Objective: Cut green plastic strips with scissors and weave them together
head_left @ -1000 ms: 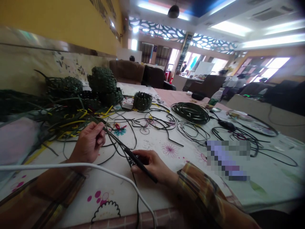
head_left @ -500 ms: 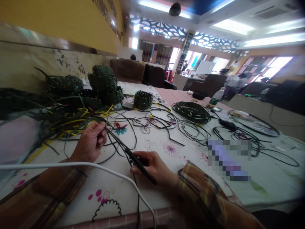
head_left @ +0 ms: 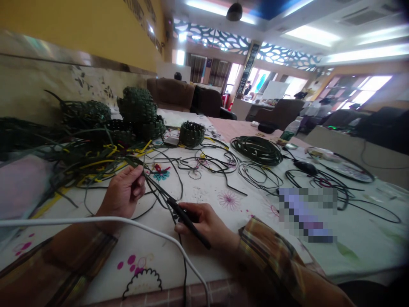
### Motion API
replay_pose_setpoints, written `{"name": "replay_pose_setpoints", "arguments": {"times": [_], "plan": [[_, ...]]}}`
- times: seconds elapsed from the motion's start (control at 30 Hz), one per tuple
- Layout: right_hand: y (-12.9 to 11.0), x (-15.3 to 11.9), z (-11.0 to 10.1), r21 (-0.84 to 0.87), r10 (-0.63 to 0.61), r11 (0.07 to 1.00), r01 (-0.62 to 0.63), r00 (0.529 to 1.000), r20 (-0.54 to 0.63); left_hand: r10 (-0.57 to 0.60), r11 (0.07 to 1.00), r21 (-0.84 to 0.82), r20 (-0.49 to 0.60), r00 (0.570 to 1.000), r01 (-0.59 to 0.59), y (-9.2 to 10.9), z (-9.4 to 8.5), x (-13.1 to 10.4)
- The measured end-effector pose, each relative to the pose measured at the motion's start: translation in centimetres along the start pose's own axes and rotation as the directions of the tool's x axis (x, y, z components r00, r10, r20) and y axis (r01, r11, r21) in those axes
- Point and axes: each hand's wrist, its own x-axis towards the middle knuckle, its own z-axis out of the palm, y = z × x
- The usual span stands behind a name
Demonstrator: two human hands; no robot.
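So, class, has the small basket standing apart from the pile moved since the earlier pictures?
No, it shows no shift in any direction: the small basket keeps its place against the printed teal flower.

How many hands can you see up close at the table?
2: the left hand pinches thin dark strips; the right hand holds a black rod-like tool. Hands farther off are too small to tell.

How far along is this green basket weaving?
Done-looking: the tall woven basket and the small one have shaped walls, though I can't tell if they're finished. In hand: the left hand pinches dark strands; the right hand holds a black tool against them. Left, probably: the big coil, not woven in. The total wanted isn't shown.
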Motion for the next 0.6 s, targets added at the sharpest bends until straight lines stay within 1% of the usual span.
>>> {"name": "replay_pose_setpoints", "arguments": {"times": [0.1, 0.2, 0.33, 0.47, 0.57, 0.6], "plan": [[-0.28, -0.09, 0.04, 0.000, 0.006, 1.000, -0.006, 1.000, 0.018, -0.023, 0.999, -0.044, -0.044, 0.999, 0.021, 0.32, -0.17, 0.35], [-0.31, -0.15, 0.14, -0.008, 0.012, 1.000, -0.012, 1.000, 0.019, -0.039, 0.999, -0.028, -0.066, 0.997, 0.038, 0.64, -0.31, 0.56], [0.06, -0.10, 0.11, -0.025, 0.023, 0.999, -0.023, 1.000, -0.006, -0.016, 1.000, 0.000, -0.039, 0.999, 0.016, 0.81, -0.29, 0.45], [0.35, 0.05, -0.14, 0.039, 0.048, 0.998, -0.048, 0.999, -0.004, -0.008, 1.000, 0.027, 0.007, 1.000, 0.008, 0.56, -0.20, 0.20], [0.34, 0.15, -0.28, 0.016, 0.043, 0.999, -0.043, 0.999, 0.005, -0.006, 0.999, 0.039, 0.037, 0.999, 0.005, 0.22, -0.21, 0.14], [0.30, 0.16, -0.30, -0.018, 0.028, 0.999, -0.028, 1.000, 0.007, -0.004, 0.999, 0.040, 0.039, 0.999, 0.002, 0.11, -0.21, 0.13]]}}
